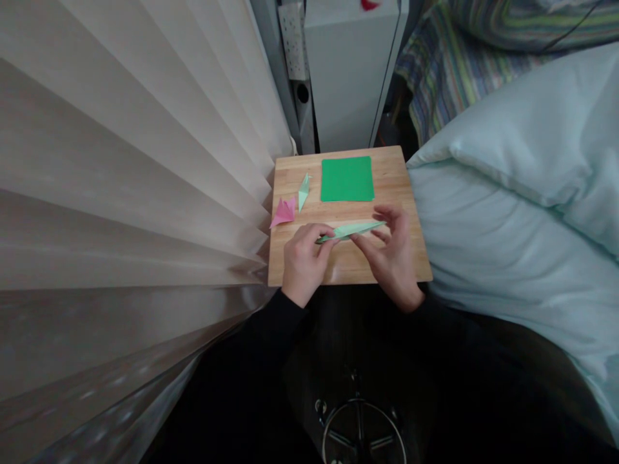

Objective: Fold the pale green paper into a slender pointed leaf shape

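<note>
A long, narrow piece of folded pale-green origami paper (356, 228) is held low over the near half of a small wooden table (338, 274). My left hand (305, 256) pinches its left end between thumb and fingers. Around its right part curves my right hand (394, 258) in a loose hold, the thumb on the near edge and the fingers spread about the pointed tip. Whether those fingers press on the paper is hard to see. Beyond my left hand lie a pink folded paper piece (284, 212) and a smaller pale-green folded paper piece (304, 193).
A stack of green square paper (347, 179) lies on the table's far half. Pleated curtain (193, 167) borders the left side, and pale-blue bedding (507, 212) the right. A light grey cabinet (351, 77) stands behind. Below is a round metal chair base (360, 428).
</note>
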Tool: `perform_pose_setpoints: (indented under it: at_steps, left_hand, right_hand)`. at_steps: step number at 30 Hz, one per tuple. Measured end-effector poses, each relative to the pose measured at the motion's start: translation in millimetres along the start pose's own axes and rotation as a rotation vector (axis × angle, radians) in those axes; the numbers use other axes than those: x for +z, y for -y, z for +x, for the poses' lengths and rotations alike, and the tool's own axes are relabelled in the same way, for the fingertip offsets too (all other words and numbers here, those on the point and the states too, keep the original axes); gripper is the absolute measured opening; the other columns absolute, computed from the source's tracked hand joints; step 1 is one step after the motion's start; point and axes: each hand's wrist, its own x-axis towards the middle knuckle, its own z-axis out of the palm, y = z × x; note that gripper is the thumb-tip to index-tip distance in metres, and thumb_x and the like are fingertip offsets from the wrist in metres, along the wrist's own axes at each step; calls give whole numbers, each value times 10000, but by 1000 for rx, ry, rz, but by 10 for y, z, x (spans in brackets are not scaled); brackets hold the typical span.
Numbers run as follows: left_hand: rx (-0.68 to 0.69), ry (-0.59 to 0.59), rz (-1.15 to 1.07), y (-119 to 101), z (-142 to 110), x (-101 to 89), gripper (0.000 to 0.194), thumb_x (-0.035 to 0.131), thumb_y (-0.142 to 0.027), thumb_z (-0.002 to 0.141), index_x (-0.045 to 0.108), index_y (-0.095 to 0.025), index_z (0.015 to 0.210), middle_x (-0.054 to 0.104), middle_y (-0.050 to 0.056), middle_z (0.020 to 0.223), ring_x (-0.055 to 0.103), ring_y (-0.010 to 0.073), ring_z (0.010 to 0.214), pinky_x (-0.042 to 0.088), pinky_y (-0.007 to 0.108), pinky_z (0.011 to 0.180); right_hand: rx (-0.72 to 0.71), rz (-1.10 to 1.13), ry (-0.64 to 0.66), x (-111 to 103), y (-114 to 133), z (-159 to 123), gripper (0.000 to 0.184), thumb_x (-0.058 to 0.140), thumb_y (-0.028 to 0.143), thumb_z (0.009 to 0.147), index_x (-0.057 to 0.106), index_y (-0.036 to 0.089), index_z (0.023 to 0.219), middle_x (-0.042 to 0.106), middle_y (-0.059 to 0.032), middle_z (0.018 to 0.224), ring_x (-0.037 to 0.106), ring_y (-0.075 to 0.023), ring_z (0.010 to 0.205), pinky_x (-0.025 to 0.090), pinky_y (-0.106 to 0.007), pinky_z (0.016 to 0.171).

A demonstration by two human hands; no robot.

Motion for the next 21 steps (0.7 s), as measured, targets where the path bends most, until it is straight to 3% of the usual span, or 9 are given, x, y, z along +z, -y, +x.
perform_pose_setpoints:
  at_steps: [2, 4, 8, 11, 15, 21]
  left_hand:
    - [82, 41, 38, 11, 22, -38, 80, 689, -137, 900, 673, -213, 878, 754, 44, 951, 700, 205, 938, 539, 352, 873]
    - [143, 94, 34, 15, 28, -52, 97, 655, -118, 918, 674, -211, 895, 749, 53, 974, 698, 204, 956, 538, 349, 877]
    - [186, 113, -24, -16, 12, -50, 87, 656, -131, 931, 674, -212, 906, 745, 38, 940, 705, 184, 923, 539, 316, 852]
    - [139, 71, -77, -46, 6, -53, 61, 682, -152, 924, 677, -213, 921, 751, 19, 914, 709, 165, 875, 537, 297, 831]
    - [95, 61, -133, -41, 22, -56, 56, 724, -224, 910, 674, -211, 891, 736, 21, 900, 697, 164, 852, 535, 295, 807]
    - [70, 122, -122, -21, 38, -72, 86, 724, -238, 903, 643, -215, 886, 686, 14, 875, 650, 156, 806, 512, 280, 744]
  right_hand:
    - [-239, -186, 98, -94, 19, 84, 454, 819, 243, 783, 597, 247, 1180, 627, -138, 1347, 559, -339, 1298, 468, -567, 1072]
    - [-392, -279, 313, -168, 48, 142, 258, 741, 198, 867, 635, 253, 1096, 706, -104, 1193, 634, -316, 1177, 477, -537, 1041]
    - [-426, -319, 470, -212, 73, 157, 114, 670, 215, 944, 657, 230, 1057, 739, -77, 1001, 692, -271, 954, 542, -433, 847]
    - [-401, -296, 506, -196, 69, 139, 82, 654, 217, 954, 665, 231, 1034, 746, -72, 989, 699, -256, 937, 551, -416, 830]
    - [-421, -236, 456, -186, 92, 132, 64, 645, 188, 949, 666, 242, 978, 742, -67, 989, 698, -248, 963, 558, -428, 858]
    - [-433, -184, 434, -195, 173, 126, 93, 631, 163, 937, 657, 251, 921, 708, -66, 994, 681, -240, 969, 566, -425, 844]
